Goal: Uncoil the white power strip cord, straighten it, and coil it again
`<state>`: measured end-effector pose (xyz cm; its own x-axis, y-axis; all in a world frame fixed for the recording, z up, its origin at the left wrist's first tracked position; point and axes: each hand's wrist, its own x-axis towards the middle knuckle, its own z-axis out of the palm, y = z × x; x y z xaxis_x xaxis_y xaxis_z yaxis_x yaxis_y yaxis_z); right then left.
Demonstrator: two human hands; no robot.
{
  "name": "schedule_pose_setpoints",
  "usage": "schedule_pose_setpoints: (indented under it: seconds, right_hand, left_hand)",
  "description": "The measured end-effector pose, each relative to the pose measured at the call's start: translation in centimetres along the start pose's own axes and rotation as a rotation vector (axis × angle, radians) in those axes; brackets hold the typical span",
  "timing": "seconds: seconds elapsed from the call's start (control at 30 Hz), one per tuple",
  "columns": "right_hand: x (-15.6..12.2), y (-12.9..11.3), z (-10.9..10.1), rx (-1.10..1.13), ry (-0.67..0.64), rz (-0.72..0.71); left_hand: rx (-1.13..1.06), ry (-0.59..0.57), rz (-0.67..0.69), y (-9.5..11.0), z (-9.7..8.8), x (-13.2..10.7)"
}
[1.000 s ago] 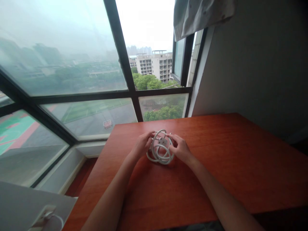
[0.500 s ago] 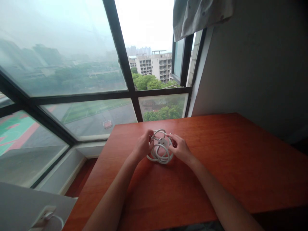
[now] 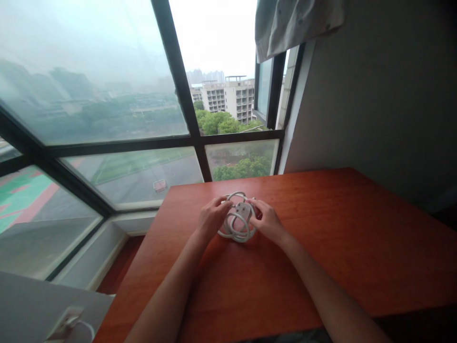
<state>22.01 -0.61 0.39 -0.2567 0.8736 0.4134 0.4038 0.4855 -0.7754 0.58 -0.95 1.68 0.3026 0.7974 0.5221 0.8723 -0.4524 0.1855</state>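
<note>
A white power cord (image 3: pixel 240 237) lies in loose coils on the reddish-brown wooden table (image 3: pixel 350 238). Among the loops sits its white plug-like end (image 3: pixel 244 208), marked with small dark spots; whether these are holes or pins I cannot tell. At the coil's left side my left hand (image 3: pixel 213 218) is closed, thumb and fingers pinching the cord beside that white end. My right hand (image 3: pixel 267 216) curls around the right side of the coil, its fingertips closed on the cord and close to the white end. Fingers hide parts of the loops.
Large windows (image 3: pixel 117 109) with dark frames (image 3: pixel 200 152) rise beyond the table's far edge. A grey wall (image 3: pixel 374 95) stands to the right, and a curtain (image 3: pixel 296 28) hangs above. Low on the left, a wall outlet (image 3: pixel 67 324) has a white cord plugged in.
My left hand has shifted its grip, fingers now reaching over the cord beside the white end. That end has turned and shows more of its face. My right hand has barely moved.
</note>
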Motion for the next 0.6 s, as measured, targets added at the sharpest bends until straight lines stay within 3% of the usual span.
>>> schedule_pose_setpoints:
  seconds: [0.1,0.27,0.6]
  right_hand:
    - [0.0,-0.1,0.0,-0.007,0.007,0.017]
    - [0.0,0.0,0.0,-0.039,0.004,0.028]
    - [0.0,0.1,0.1,-0.094,0.024,0.088]
  left_hand:
    - [0.150,0.028,0.033,0.2,-0.6,0.0]
    - [0.163,0.056,0.146,0.2,-1.0,0.0]
    - [0.071,0.141,0.026,-0.2,0.2,-0.6]
